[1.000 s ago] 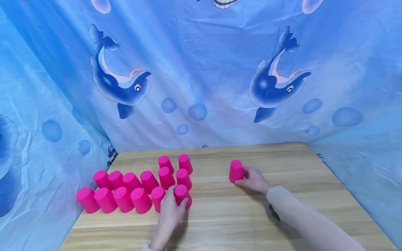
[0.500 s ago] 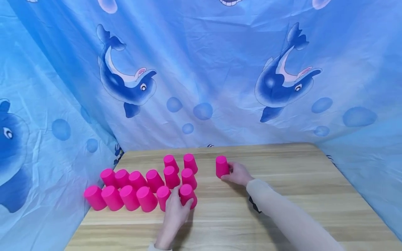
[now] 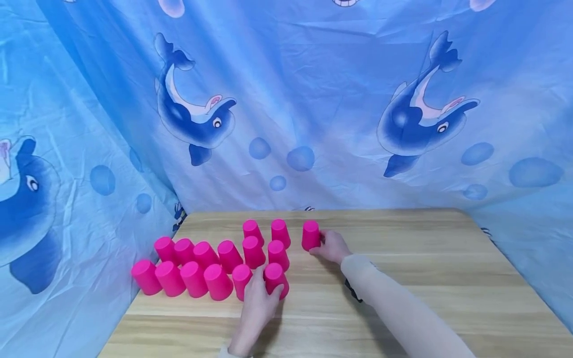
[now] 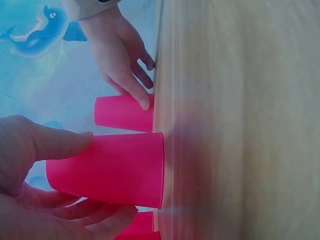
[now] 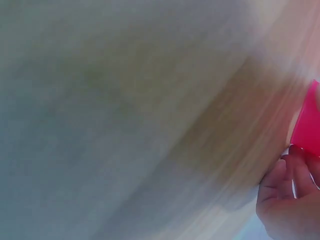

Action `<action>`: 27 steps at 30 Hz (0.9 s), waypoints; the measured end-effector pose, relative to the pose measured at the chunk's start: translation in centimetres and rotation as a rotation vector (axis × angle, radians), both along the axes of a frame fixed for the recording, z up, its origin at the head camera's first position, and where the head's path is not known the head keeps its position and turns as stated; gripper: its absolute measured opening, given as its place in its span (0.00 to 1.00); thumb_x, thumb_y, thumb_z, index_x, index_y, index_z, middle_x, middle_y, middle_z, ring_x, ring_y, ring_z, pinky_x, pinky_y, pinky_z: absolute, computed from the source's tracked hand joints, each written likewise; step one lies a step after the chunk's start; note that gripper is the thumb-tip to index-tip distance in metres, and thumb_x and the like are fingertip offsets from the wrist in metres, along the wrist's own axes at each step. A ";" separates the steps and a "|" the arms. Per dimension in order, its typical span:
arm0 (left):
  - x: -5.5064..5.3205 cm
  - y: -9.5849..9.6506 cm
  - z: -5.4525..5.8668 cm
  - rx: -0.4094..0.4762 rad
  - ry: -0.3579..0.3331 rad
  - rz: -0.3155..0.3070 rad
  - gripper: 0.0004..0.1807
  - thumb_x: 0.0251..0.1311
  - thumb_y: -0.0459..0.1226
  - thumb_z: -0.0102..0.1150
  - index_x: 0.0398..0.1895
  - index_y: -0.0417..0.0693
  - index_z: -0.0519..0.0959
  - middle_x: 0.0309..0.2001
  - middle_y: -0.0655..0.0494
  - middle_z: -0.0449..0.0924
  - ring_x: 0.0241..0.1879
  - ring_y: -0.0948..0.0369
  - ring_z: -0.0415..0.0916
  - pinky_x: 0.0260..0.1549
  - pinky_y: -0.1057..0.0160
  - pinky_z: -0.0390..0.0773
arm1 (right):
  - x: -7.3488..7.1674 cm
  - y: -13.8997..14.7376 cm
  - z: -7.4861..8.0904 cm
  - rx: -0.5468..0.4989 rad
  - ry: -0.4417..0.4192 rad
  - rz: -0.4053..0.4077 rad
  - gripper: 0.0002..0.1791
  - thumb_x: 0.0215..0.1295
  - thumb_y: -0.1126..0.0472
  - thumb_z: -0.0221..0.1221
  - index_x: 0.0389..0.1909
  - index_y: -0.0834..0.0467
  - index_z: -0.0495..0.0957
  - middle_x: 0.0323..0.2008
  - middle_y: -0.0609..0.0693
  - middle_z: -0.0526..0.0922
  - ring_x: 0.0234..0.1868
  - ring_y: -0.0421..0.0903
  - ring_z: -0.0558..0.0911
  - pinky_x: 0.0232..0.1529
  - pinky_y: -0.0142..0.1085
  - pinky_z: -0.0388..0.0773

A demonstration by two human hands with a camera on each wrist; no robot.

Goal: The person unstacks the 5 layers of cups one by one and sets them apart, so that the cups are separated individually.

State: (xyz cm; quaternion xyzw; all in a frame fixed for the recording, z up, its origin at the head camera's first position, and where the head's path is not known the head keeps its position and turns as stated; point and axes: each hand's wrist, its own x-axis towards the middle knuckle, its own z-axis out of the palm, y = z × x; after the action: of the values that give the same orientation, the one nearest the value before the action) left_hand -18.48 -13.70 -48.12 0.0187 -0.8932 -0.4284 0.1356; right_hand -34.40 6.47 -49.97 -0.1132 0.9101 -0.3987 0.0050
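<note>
My left hand [image 3: 258, 301] grips an upside-down pink plastic cup [image 3: 276, 279] at the right end of the front row. In the left wrist view its thumb lies on one side of that cup [image 4: 112, 170] and the fingers on the other. Farther back, my right hand [image 3: 332, 247] holds another upside-down pink cup [image 3: 311, 235] from its right side, at or close to the tabletop. A narrow gap separates this cup from the back-row cup [image 3: 280, 233]. The right wrist view catches only part of the held cup [image 5: 307, 125] and the curled fingers.
Several more upside-down pink cups stand in rows at the left of the wooden table [image 3: 403, 288], such as one front-row cup [image 3: 145, 277] at the far left end. A blue dolphin-print curtain [image 3: 331, 114] hangs behind the table and along its sides.
My right hand has brought its cup leftward and back, close to the back-row cups. The left hand stays on its cup. The head view has turned slightly to the left.
</note>
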 end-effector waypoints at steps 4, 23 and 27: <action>0.1 0.1 0.0 -0.003 -0.003 -0.001 0.39 0.46 0.32 0.73 0.62 0.40 0.65 0.53 0.49 0.73 0.51 0.51 0.72 0.46 0.49 0.77 | 0.1 -0.3 -0.2 -0.008 0.007 -0.027 0.34 0.49 0.58 0.73 0.58 0.62 0.74 0.50 0.56 0.80 0.50 0.54 0.77 0.54 0.47 0.72; 1.0 -0.6 1.5 -0.097 0.103 0.047 0.47 0.44 0.33 0.74 0.67 0.36 0.59 0.61 0.41 0.66 0.58 0.45 0.66 0.50 0.45 0.74 | 0.0 4.8 1.2 0.035 -0.004 0.076 0.33 0.56 0.58 0.68 0.60 0.67 0.70 0.55 0.62 0.76 0.55 0.57 0.75 0.57 0.49 0.70; 1.2 0.0 2.6 -0.142 0.209 0.029 0.46 0.44 0.34 0.74 0.67 0.36 0.60 0.62 0.42 0.65 0.60 0.48 0.65 0.53 0.49 0.73 | 0.3 7.7 2.0 0.122 0.068 0.123 0.28 0.59 0.58 0.65 0.57 0.69 0.72 0.53 0.64 0.76 0.52 0.58 0.77 0.56 0.50 0.70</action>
State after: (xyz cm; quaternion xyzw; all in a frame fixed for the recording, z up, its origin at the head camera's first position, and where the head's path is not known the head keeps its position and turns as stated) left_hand -17.30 -13.73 -45.55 -0.0229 -0.9019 -0.3617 0.2351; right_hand -34.08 14.13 -48.01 -0.1818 0.9236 -0.3376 0.0056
